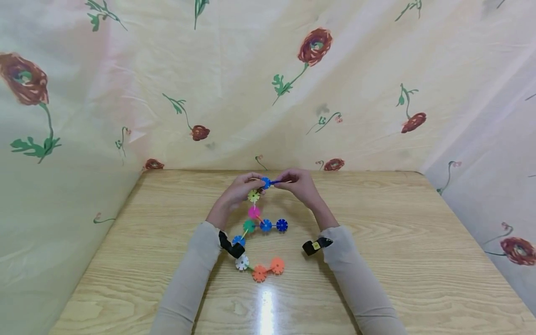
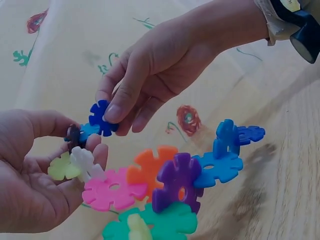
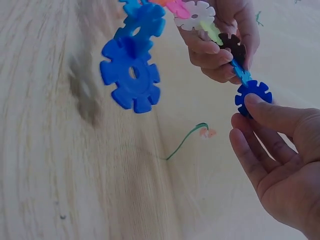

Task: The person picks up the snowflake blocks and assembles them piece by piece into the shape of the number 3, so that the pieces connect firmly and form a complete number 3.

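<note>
My left hand (image 1: pixel 238 191) grips the top end of a chain of slotted, flower-shaped plastic discs, around a light blue disc (image 1: pixel 265 183) and a dark brown disc (image 3: pixel 234 45). Between thumb and fingers, my right hand (image 1: pixel 301 187) pinches a dark blue disc (image 2: pixel 100 120), whose edge meets the light blue one. Down from the left hand run a yellow disc (image 1: pixel 250 197), a white disc (image 3: pixel 192 20), a pink disc (image 1: pixel 253 212), an orange disc (image 2: pixel 150 167) and a green disc (image 1: pixel 249 226). A purple disc (image 2: pixel 177 172) links the green disc to a blue side branch (image 1: pixel 265 225).
Below the green disc the chain bends through a blue disc (image 1: pixel 238 241) and a white disc (image 1: pixel 242 264) to two orange discs (image 1: pixel 259 274). It stands over a wooden table (image 1: pixel 377 260). A flowered cloth (image 1: pixel 234 83) hangs behind the table. Both wrists wear black camera straps (image 1: pixel 311 247).
</note>
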A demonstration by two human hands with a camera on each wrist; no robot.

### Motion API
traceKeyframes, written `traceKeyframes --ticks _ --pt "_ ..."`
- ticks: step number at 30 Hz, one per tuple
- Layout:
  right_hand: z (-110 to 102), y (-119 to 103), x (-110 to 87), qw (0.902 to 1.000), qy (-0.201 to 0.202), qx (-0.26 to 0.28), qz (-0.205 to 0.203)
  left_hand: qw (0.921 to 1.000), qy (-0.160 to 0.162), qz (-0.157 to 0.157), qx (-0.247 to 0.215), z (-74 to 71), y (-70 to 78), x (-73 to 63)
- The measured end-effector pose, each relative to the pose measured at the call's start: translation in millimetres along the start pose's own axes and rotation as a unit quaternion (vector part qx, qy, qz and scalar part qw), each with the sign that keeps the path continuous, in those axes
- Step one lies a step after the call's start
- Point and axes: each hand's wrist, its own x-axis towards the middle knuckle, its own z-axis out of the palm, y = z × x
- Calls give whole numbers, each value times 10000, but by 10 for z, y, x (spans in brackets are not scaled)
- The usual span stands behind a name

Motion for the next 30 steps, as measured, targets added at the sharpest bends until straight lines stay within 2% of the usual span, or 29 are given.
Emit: traceKeyframes --ticks 11,18,30 --pt "4 -14 0 9990 -46 -338 -280 9992 9 -8 -405 59 12 -2" --pt "1 -36 1 9977 -86 -504 -454 9996 87 26 -268 51 14 -8" --pt "-4 -50 -14 9984 -123 -406 -381 9997 239 14 -45 51 52 -27"
